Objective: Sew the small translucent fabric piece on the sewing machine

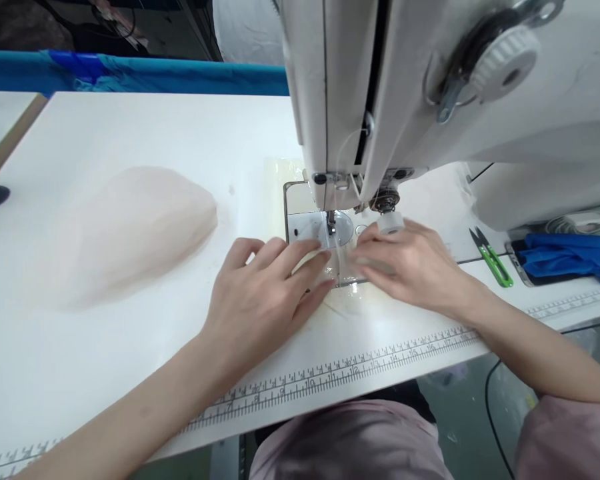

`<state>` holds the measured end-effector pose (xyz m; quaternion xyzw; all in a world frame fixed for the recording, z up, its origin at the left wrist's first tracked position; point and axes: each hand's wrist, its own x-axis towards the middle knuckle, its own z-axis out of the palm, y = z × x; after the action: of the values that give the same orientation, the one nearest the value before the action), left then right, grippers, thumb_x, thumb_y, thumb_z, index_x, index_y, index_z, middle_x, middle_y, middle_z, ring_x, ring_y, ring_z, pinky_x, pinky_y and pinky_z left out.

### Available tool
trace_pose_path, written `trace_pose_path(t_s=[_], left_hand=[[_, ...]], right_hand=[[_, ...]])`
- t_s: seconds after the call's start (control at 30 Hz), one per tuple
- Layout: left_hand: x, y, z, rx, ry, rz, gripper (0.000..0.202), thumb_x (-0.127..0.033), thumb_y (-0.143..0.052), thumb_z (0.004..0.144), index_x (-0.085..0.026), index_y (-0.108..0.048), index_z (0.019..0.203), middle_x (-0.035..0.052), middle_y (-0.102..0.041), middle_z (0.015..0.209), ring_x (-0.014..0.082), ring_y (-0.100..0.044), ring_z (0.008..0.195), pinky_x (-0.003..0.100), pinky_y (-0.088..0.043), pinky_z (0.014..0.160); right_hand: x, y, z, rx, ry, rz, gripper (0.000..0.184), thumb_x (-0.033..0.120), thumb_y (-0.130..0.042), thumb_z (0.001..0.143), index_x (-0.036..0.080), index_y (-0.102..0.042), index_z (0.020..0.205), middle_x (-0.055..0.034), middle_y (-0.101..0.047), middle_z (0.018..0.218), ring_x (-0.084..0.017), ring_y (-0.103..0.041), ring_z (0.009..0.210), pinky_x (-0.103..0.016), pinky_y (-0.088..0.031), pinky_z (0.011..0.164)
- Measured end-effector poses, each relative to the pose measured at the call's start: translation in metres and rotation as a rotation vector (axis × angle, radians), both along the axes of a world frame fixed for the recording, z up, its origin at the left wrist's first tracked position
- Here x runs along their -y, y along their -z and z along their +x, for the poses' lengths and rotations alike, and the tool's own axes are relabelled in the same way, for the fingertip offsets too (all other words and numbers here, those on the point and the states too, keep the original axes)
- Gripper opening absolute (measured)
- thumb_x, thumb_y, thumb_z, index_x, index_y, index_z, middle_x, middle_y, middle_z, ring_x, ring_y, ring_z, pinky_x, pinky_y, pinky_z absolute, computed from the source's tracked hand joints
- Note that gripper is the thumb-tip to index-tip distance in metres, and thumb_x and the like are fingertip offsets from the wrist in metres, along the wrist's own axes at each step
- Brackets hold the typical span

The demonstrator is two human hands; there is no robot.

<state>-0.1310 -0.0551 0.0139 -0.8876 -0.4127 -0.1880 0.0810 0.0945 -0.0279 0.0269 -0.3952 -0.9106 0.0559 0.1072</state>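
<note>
Left hand [265, 293] and right hand [410, 267], fingers spread flat, pin sheer fabric [338, 272] at 6 o'clock of the presser foot [331, 227]; it looks limp, slippery and best held at its edges.

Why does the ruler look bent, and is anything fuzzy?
Head view: the wide lens curves the ruler. Head view: the right hand looks slightly smeared at its fingertips. Head view: the light is soft and even, with a faint shine on the needle plate.
</note>
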Motion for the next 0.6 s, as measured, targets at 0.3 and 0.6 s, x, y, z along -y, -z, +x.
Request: trace_pose_path(t_s=[0.3, 0.6], left_hand=[[-0.004, -0.011, -0.003, 0.088, 0.092, -0.337, 0.025, -0.023, -0.036, 0.098, -0.018, -0.061, 0.096, 0.0043, -0.068, 0.099, 0.0134, -0.059, 0.061, 0.028, -0.043, 0.055], [-0.03, -0.019, 0.01, -0.014, 0.009, -0.446, 0.035, -0.02, -0.042, 0.088, -0.016, -0.061, 0.117, 0.0055, -0.063, 0.089, 0.0156, -0.059, 0.061, 0.027, -0.042, 0.051]], right_hand=[[0.01, -0.017, 0.006, -0.171, 0.003, -0.425, 0.015, 0.016, -0.048, 0.094, 0.019, -0.059, 0.085, 0.0021, -0.062, 0.074, -0.01, -0.056, 0.061, -0.024, -0.036, 0.053], [0.003, -0.002, 0.0, -0.216, 0.046, -0.124, 0.019, 0.03, -0.056, 0.091, 0.018, -0.065, 0.104, -0.0035, -0.066, 0.086, -0.015, -0.059, 0.073, -0.025, -0.038, 0.057]])
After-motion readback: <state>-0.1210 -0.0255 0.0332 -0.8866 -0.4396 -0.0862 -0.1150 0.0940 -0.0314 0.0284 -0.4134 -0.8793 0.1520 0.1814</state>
